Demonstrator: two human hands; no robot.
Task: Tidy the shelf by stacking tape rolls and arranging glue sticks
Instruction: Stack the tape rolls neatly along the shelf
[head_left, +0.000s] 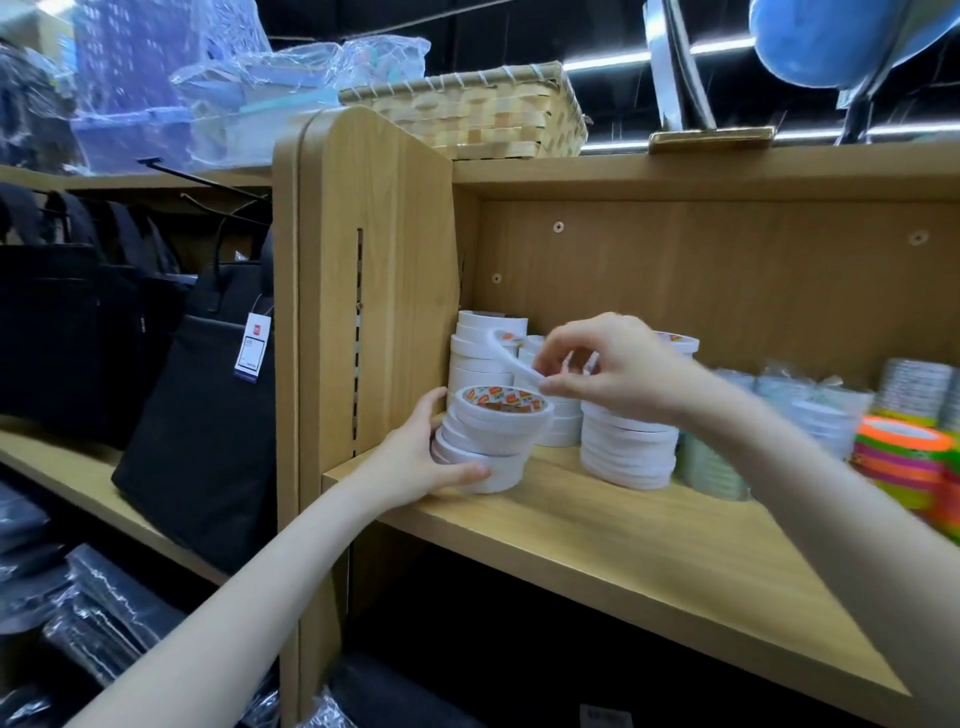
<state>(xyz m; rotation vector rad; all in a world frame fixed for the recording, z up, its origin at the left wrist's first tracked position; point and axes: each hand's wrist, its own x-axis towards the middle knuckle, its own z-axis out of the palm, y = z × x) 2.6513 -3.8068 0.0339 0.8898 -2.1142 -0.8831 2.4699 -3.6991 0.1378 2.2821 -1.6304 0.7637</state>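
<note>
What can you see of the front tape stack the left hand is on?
The front tape stack is a short column of white tape rolls at the left front of the wooden shelf. The rolls sit offset, so it leans. The top roll shows a red and orange printed core. The left hand cups its left side, thumb across the bottom roll. The right hand pinches a thin roll just above it.

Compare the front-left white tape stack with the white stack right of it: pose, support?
The front-left stack leans, rolls offset; the right stack stands straighter. The left hand holds the front-left stack; nothing holds the right one, though the right hand, pinching a tilted roll, hovers above. Both are white rolls on the shelf.
</note>
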